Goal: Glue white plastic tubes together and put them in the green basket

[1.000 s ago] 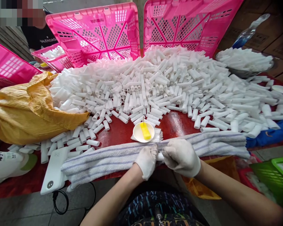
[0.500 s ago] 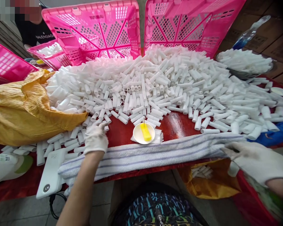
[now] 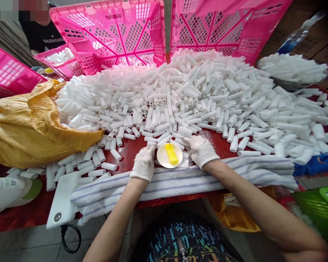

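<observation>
- Striped towel lies along the near edge of the red surface.
- Change: my left grip and right grip have come in to flank the white dish, bringing both within reach of the white tubes.
- Fingers bent; cannot tell whether either grip holds a tube.
- Yellow block sits in the dish.
- Tubes heap beyond, up to the pink crates.

workshop-like space, pink crates, heaped white tubes
</observation>
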The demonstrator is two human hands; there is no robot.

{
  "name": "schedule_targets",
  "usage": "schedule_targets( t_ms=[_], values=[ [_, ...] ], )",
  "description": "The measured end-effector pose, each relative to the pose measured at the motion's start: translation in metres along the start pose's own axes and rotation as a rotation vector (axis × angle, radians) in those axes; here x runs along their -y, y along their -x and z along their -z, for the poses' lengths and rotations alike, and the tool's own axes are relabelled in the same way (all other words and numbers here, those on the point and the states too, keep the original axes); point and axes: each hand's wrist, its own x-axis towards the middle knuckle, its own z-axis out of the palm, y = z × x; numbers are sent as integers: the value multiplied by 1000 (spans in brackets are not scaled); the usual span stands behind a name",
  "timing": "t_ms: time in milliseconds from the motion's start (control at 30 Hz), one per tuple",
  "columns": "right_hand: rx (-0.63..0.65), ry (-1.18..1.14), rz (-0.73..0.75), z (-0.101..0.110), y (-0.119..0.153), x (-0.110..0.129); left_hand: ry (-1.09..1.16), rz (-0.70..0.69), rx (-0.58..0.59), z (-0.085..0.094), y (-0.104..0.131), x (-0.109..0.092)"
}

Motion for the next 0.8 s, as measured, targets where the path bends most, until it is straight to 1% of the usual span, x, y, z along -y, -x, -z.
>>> schedule_targets(
  t_ms=[67, 100, 133, 200, 233, 300, 333, 367, 400, 467, 533, 600, 667, 733, 800],
  values=[
    [3, 45, -7, 6, 11, -7, 21, 0, -38, 3, 3, 3],
    [-24, 20, -15, 9, 16, -11, 0, 17, -45, 5, 3, 7],
    [-60, -51, -32, 13, 20, -13, -36, 41, -42, 7, 2, 11],
    [-103, -302, -111, 19, 25, -14, -98, 85, -16, 10, 1, 17],
    [-92, -445, -163, 21, 26, -12, -109, 104, -8, 11, 0, 19],
    [-7, -685, -248, 21, 25, -2, -74, 142, -35, 9, 0, 20],
    [39, -759, -268, 19, 23, 5, -23, 162, -64, 8, 1, 19],
    [53, -802, -275, 16, 21, 12, 47, 182, -93, 7, 2, 17],
    [46, -820, -267, 11, 19, 20, 125, 201, -112, 6, 3, 14],
    [4, -798, -213, 2, 17, 30, 230, 213, -113, 6, 6, 9],
    [-22, -750, -139, -6, 18, 33, 216, 195, -99, 8, 9, 5],
    [-15, -708, -100, -9, 21, 29, 146, 188, -88, 10, 11, 3],
    [-16, -683, -115, -8, 26, 22, 112, 200, -59, 11, 12, 3],
    [-11, -656, -113, -7, 29, 18, 121, 199, -15, 10, 10, 3],
    [-7, -640, -67, -9, 30, 17, 147, 169, 6, 9, 7, 3]
  ],
)
